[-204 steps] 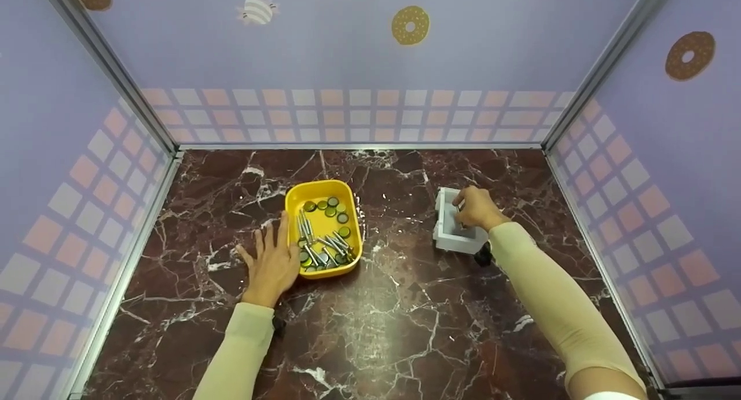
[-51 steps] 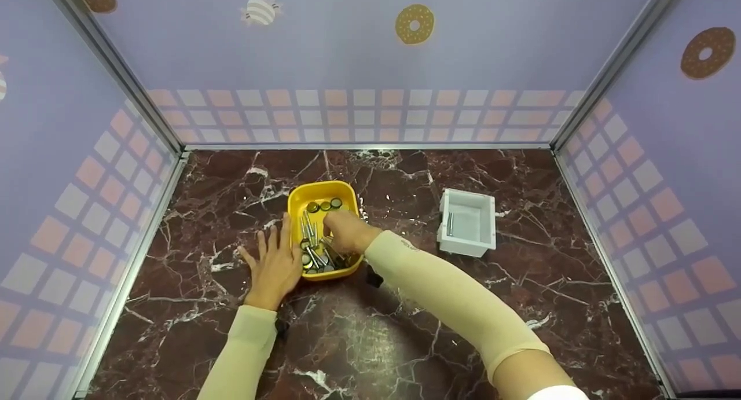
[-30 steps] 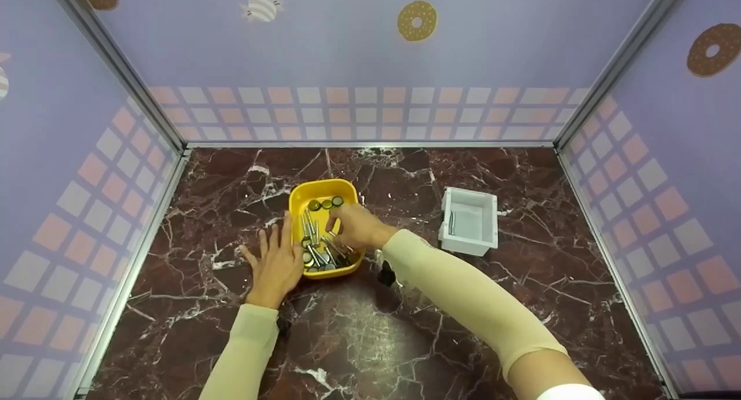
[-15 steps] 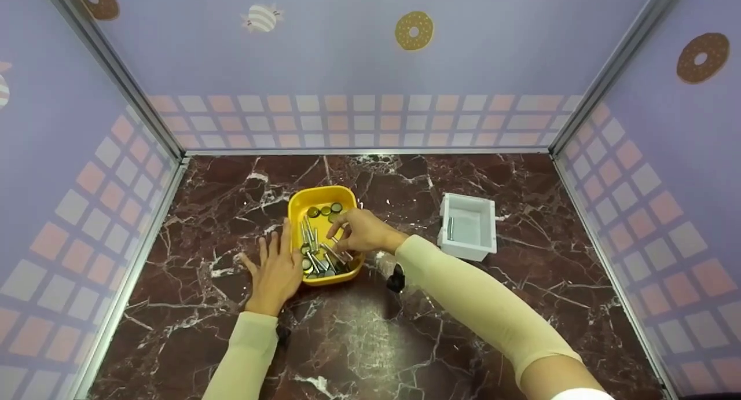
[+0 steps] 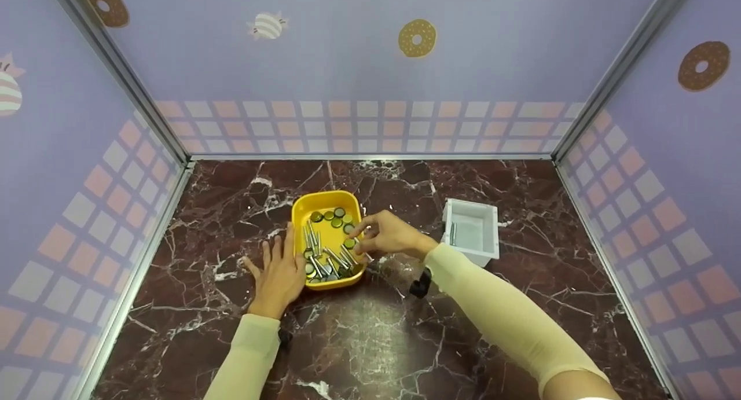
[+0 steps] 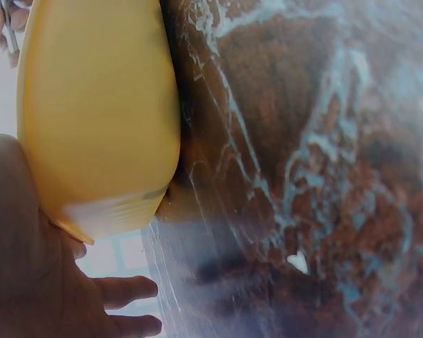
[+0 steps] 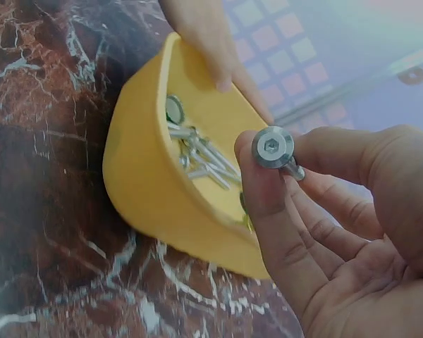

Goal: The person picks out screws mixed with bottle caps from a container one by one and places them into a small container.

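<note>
My right hand [image 5: 391, 235] is raised over the right rim of a yellow plastic bin [image 5: 327, 198]. Between thumb and forefinger it pinches a silver hex-socket bolt [image 7: 273, 146], its round head facing the right wrist camera. Flat against the bin's left side lies my left hand [image 5: 278, 278], fingers straight and spread; the left wrist view shows its palm at the yellow wall [image 6: 102, 113]. Inside the bin are several more bolts [image 5: 313, 238], mostly at the left and front, and several green and grey bottle caps [image 5: 337, 221].
To the right stands a white rectangular box [image 5: 495, 238] with a bolt [image 5: 453, 234] lying along its left side. Both containers sit on a dark red marbled tabletop [image 5: 370, 342]. Patterned panels [image 5: 370, 70] enclose the back and both sides.
Since the oldest frame, my right hand has gone from the white box into the yellow bin, then lifted out rightward holding a bolt. The left hand has stayed against the bin.
</note>
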`<state>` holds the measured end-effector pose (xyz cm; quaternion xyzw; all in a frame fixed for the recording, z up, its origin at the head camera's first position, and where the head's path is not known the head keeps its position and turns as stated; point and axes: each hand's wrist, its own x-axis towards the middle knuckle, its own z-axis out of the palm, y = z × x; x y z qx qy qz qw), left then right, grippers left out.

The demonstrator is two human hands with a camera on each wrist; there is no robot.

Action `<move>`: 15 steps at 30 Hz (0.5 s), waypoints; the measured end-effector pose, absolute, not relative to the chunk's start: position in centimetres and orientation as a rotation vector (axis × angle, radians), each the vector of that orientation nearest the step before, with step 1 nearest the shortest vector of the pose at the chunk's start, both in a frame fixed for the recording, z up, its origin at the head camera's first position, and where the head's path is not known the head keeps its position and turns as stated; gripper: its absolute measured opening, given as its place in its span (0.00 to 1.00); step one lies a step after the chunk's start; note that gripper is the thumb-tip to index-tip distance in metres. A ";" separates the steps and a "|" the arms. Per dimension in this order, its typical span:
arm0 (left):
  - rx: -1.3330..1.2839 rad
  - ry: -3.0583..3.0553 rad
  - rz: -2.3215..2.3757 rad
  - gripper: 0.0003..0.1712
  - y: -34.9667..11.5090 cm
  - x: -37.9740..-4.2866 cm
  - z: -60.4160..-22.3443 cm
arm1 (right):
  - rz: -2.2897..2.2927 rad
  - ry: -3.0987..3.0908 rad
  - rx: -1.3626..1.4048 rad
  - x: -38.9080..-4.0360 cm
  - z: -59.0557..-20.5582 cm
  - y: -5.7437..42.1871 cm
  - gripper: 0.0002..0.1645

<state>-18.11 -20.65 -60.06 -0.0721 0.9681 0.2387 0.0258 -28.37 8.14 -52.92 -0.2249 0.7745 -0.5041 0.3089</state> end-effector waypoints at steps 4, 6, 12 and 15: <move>-0.221 2.992 0.746 0.43 -20.7 -18.0 -60.3 | -1.347 2.051 -0.572 -28.7 -53.0 9.6 0.22; -0.223 2.997 0.737 0.43 -20.8 -18.0 -60.3 | -1.360 2.034 -0.557 -29.0 -52.9 10.2 0.23; -0.205 3.010 0.730 0.43 -20.9 -18.2 -60.2 | -1.370 2.055 -0.502 -29.4 -52.3 12.3 0.22; -0.201 3.004 0.730 0.43 -20.8 -18.1 -60.3 | -1.368 2.084 -0.478 -29.4 -52.0 13.4 0.21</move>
